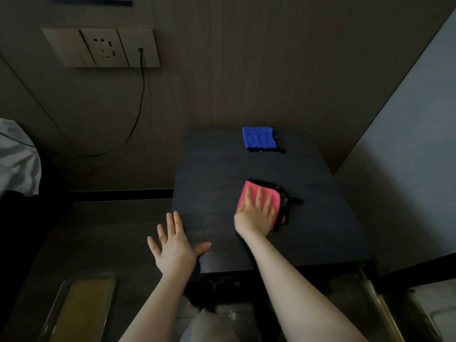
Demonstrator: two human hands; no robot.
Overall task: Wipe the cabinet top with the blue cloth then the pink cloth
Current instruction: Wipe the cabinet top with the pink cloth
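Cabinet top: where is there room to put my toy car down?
The cabinet top is bare along its left half, from the back wall to the left hand, and between the blue cloth and the pink cloth. The front right is crowded: the right hand presses flat on the pink cloth.

A dark wood-grain cabinet top (214,174) stands against a brown wall. A folded pink cloth (276,197) with black edging lies flat on it under the straight fingers of the right hand (256,213), and a folded blue cloth (259,137) lies well beyond that hand, near the wall. The left hand (174,248) rests open on the top's near left edge, well apart from both cloths.
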